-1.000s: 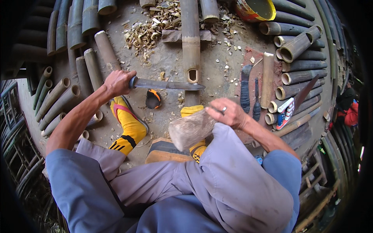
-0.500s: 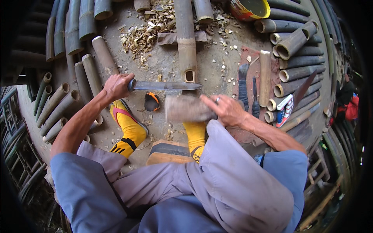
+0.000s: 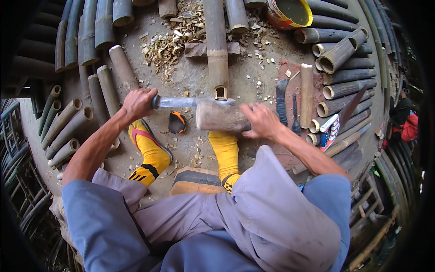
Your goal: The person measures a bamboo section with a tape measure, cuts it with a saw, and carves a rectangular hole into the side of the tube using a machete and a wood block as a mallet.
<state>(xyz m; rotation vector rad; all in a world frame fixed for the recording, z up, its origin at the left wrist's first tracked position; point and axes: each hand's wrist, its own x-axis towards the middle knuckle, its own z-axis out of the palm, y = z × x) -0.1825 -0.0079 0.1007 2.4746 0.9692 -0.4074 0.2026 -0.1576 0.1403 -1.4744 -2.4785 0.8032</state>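
The right hand (image 3: 262,120) grips a wooden mallet (image 3: 222,117), now swung down from lap level onto the machete blade (image 3: 192,101) since a second ago. At nine o'clock of it, the left hand (image 3: 137,102) clasps the machete handle, blade tip against the bamboo pole's (image 3: 216,50) near end, which stretches toward twelve o'clock.

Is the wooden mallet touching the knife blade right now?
Touching. The head view shows the wooden mallet, held in the right hand, pressed against the knife blade with no gap between them.
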